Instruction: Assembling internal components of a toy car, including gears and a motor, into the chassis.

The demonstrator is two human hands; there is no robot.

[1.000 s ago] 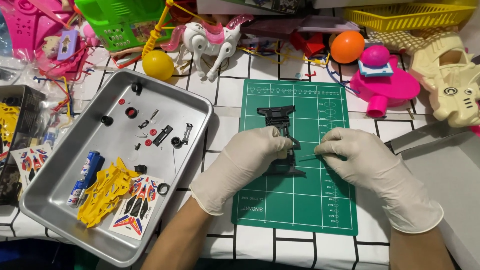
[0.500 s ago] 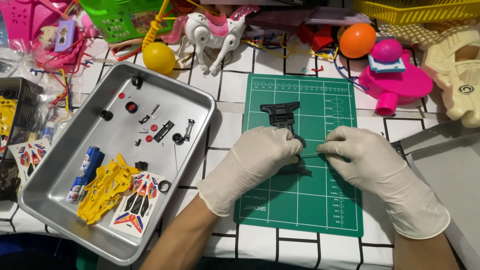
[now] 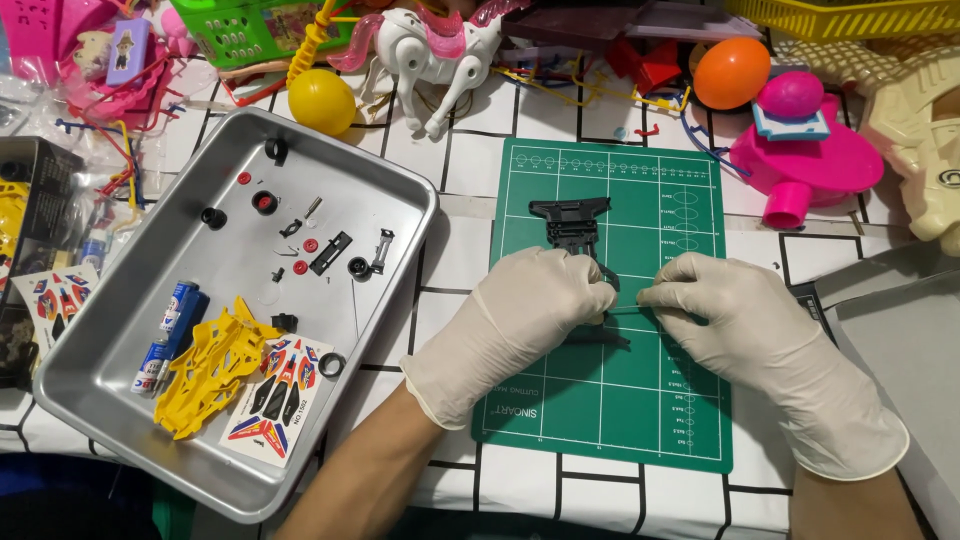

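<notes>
Both my hands wear white gloves and meet over a green cutting mat [image 3: 660, 420]. My left hand [image 3: 520, 320] covers and grips a black toy car chassis [image 3: 570, 222], whose front end sticks out above my fingers. My right hand [image 3: 750, 330] pinches a thin metal rod [image 3: 625, 308] that runs sideways into the chassis near my left fingertips. The middle of the chassis is hidden under my left hand.
A metal tray [image 3: 400, 210] at the left holds small black and red parts, two blue batteries [image 3: 170, 330], a yellow car body shell [image 3: 215, 365] and a sticker sheet [image 3: 280, 385]. Toys crowd the back: a yellow ball [image 3: 321, 101], a white horse [image 3: 435, 50], an orange egg [image 3: 732, 72], a pink toy [image 3: 810, 160].
The view has shifted down slightly. My hands stay together on the chassis and rod, with only small finger movement.
</notes>
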